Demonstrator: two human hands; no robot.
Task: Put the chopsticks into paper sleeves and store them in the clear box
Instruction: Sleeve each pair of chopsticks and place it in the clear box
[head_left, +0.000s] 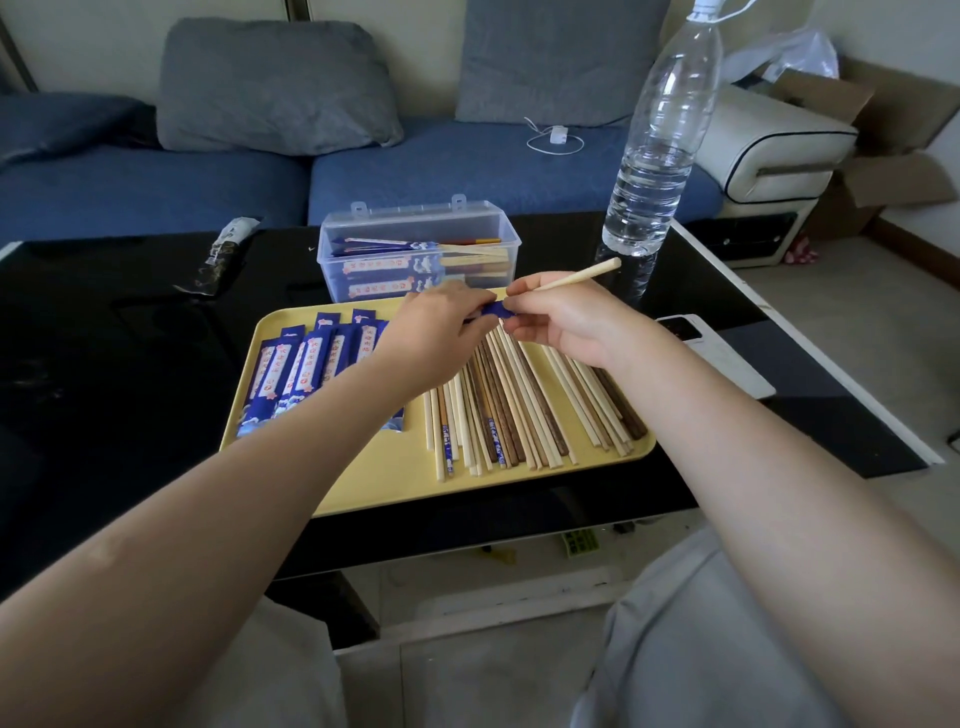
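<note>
The tray (363, 483) sits on the surface (130, 338). In the tray, paper sleeves (306, 364) lie to the left and loose chopsticks (519, 415) to the right. Just behind the tray stands the box (415, 249) holding sleeved chopsticks; behind the tray's right corner stands a bottle (660, 145).

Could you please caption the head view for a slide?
Left hand holds a blue sleeve; right hand feeds in a chopstick.
</note>
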